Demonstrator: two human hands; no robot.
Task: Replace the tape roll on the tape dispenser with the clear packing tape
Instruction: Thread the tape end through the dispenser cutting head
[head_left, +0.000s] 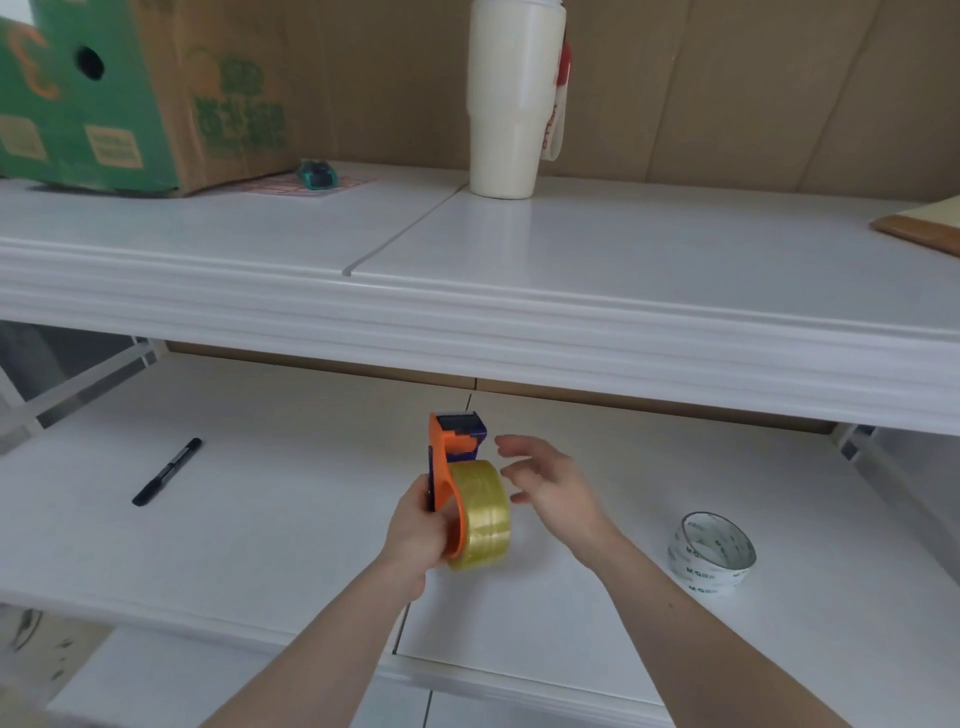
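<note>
Gripping the orange tape dispenser (445, 467) by its handle in the closed left hand (415, 530), above the lower shelf (260, 519). Hovering the open right hand (550, 483), empty, fingers spread, just beside the yellowish clear tape roll (480, 514) mounted on the dispenser. Judging by this: seating or checking the roll; next, probably threading the tape end toward the cutter. Counting, near to far: one loose printed white roll (711, 553), one black pen (166, 472), one cream tumbler (514, 98), one cardboard box (135, 93).

Glossy clear tape (480, 514), orange plastic dispenser (442, 467)
</note>
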